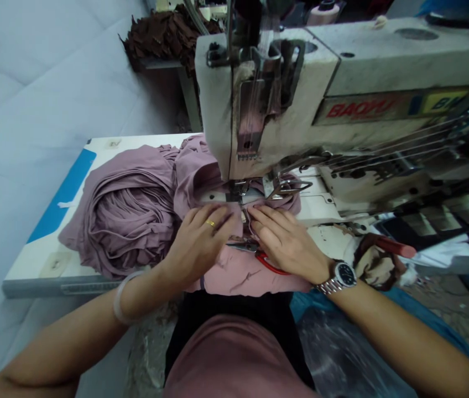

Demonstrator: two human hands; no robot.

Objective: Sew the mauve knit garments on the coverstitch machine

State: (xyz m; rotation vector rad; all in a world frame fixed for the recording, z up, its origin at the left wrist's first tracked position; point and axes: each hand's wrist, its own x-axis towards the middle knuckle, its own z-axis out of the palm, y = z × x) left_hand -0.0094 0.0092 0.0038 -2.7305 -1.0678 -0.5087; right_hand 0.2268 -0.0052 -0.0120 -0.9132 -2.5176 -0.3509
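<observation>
Head view: the left hand (pixel 201 243) and right hand (pixel 286 243) lie open and flat, fingers lightly spread, gripping nothing, pressing mauve knit fabric (pixel 234 276) just in front of the presser foot (pixel 236 190) of a Baoyu sewing machine (pixel 384 61), seemingly to keep the layers smooth there. Red-handled scissors (pixel 270 263) lie just under the right hand, within easy reach. The fabric's bulk sits heaped near the left edge of the desk (pixel 60 286), apparently kept clear of the needle.

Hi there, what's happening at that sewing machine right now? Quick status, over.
Left hand and right hand pressing mauve fabric near the presser foot. Red-handled scissors under the right hand. Fabric heap left of the hands.
</observation>
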